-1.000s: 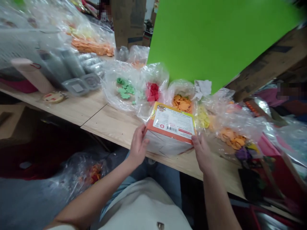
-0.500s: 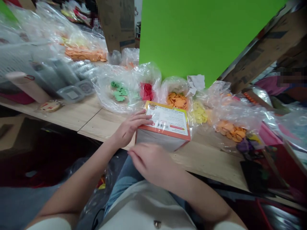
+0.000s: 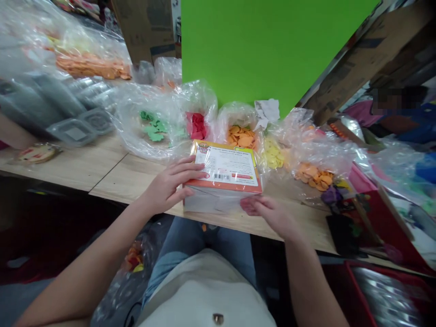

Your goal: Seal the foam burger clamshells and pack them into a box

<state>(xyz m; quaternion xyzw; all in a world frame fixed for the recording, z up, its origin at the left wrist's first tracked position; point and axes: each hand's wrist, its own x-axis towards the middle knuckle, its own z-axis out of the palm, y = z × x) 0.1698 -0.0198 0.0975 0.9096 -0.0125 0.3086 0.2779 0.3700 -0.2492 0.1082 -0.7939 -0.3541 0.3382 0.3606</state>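
Note:
A cardboard box [image 3: 226, 169] in clear wrap, with a white printed label and barcode on top and an orange border, sits on the wooden table. My left hand [image 3: 170, 186] grips its near left corner, fingers stretched over the top and thumb on the white side facing me. The fingers of my right hand [image 3: 262, 206] lie extended against the lower right of that same side, holding nothing. Behind the box are clear bags with green pieces [image 3: 155, 127], red pieces [image 3: 196, 126], orange pieces [image 3: 242, 136] and yellow pieces [image 3: 273, 154].
A green panel [image 3: 259, 50] stands behind the bags. Clear plastic containers [image 3: 73, 131] and a wrapped round item [image 3: 37, 153] lie to the left. On the right are another bag of orange pieces [image 3: 315, 176], a black object [image 3: 340, 236] and a red box [image 3: 388, 218].
My right hand has moved right, from in front of the box's near left part to its lower right side. My left hand stays on the corner, its thumb now on the near side.

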